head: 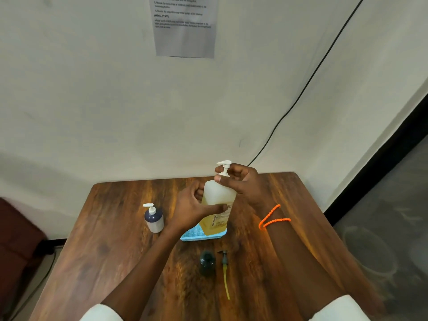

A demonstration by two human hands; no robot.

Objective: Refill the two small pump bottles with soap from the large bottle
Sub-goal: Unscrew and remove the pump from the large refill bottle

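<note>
On a wooden tabletop point(115, 228), the large bottle point(217, 205) of yellow soap stands on a blue tray point(194, 235). The left hand point(192, 207) grips its body, fingers point(217, 207) curled round it; the right hand point(240, 181) pinches the pump collar. A white-pump small bottle point(154, 220) stands left; an opened dark bottle point(207, 262) and its removed pump point(225, 269) lie nearer.

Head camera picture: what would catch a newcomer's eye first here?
Two hands work a large bottle of yellow soap standing on a blue tray mid-table: the left hand grips its body, the right hand pinches its white pump. Nearer the camera, a dark small bottle stands open, its pump lying beside it.
</note>
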